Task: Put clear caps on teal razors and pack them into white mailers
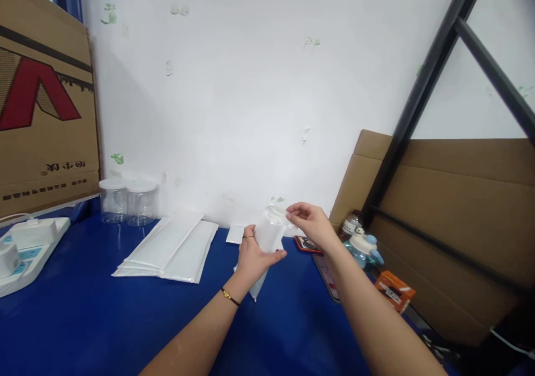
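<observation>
White plastic, glossy toward the top, just below and right of centre in the head view: a pouch [270, 232], tilted slightly right above the blue table [104, 331]. Wrapped from the left by the left hand [254, 256], fingers behind, thumb pointing right across the lower part. Pinched near the upper right edge by thumb and fingertips of the right hand [309, 223], apparently on thin film. Below the left palm, a pale pointed end, probably of the same pouch; cannot tell about contact with the table.

As for progress, by judgement: pouch already in hand and steadied, top end at present being handled, film there loose and wrinkled, not yet smooth. Cannot tell the contents, or any seal.

Left of centre, mailers [159, 248] flat in an overlapping pile, outside both hands, seemingly not yet dealt with. Just behind the left hand, white paper [234, 234]. Further left, clear jars [141, 204] and a power strip [35, 256]. Right of the hands, two phones [326, 276], a cup [363, 248] and an orange box [395, 291].
</observation>
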Demonstrator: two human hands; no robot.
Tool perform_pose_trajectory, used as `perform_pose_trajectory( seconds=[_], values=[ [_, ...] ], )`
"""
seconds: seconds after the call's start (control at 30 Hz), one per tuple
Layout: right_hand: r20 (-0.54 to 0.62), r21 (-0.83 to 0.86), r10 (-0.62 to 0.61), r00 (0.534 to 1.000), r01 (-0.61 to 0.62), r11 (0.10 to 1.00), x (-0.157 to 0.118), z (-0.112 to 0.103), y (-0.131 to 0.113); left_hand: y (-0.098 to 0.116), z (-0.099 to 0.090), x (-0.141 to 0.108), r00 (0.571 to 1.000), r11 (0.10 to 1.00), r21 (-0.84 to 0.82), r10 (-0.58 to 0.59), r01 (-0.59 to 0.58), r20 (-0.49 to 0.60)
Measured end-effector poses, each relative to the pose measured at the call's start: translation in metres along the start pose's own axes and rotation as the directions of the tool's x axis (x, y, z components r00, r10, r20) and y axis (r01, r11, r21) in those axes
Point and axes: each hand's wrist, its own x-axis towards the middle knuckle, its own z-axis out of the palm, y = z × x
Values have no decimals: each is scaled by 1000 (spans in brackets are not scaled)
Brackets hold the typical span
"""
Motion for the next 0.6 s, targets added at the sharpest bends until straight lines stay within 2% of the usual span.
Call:
perform_pose_trajectory(
  seconds=[0.07, 0.1, 0.2, 0.23, 0.33, 0.5, 0.6],
  values=[
    [-26, 11, -37, 999, 37, 999, 1, -3, -3, -1, -8, 3, 995, 989, -145, 22, -7, 102],
    [-35, 18, -53, 998, 54, 998, 1, -4, -5, 0, -12, 5, 981, 974, -228, 41, 3, 189],
    [-7, 47, -81, 997, 81, 996, 1, -6, -11, 1, -22, 10, 898, 940, -327, 57, 100, 437],
    [-4, 65, -87, 996, 87, 994, 1, -7, -12, 2, -24, 11, 886, 941, -313, 35, 126, 463],
    [8, 73, -96, 995, 96, 993, -5, -5, -9, 4, -25, 11, 907, 939, -305, -13, 156, 421],
    [199, -13, -155, 968, 161, 987, -21, -3, -5, 10, -27, 6, 879, 904, -370, -12, 214, 477],
    [290, 25, -110, 951, 107, 994, -30, -2, -4, 13, -32, 5, 854, 886, -385, -24, 259, 520]
  ],
)
